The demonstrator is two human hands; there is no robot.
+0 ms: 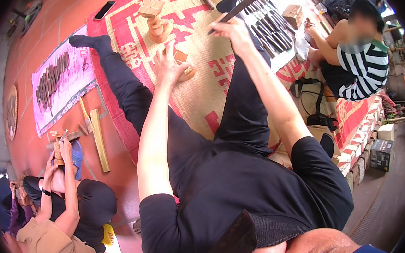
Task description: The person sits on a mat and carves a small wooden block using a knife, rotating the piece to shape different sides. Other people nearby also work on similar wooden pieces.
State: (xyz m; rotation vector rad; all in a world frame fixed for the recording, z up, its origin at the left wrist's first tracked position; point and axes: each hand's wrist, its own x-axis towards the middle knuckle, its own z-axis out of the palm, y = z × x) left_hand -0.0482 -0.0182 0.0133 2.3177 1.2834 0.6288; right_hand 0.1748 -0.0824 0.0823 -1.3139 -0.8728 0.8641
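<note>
My left hand (171,67) grips a pale carved wooden piece (180,57) that stands on the woven mat between my legs. Its fingers partly cover the piece, and a round wooden base shows beneath. In my right hand (233,31) is a long, dark, flat stick (245,6), wider at its far end, held slanting up to the right above the mat. The stick is apart from the wooden piece. Just beyond my left hand stands another pale wooden carving (159,30), with a block-like top.
Rows of dark-handled carving tools (267,30) lie on a white cloth at right, beside a wooden block (293,15). More tools (52,84) lie on a pink cloth at left, near a wooden strip (99,140). A phone (104,10) lies far left. People sit on both sides.
</note>
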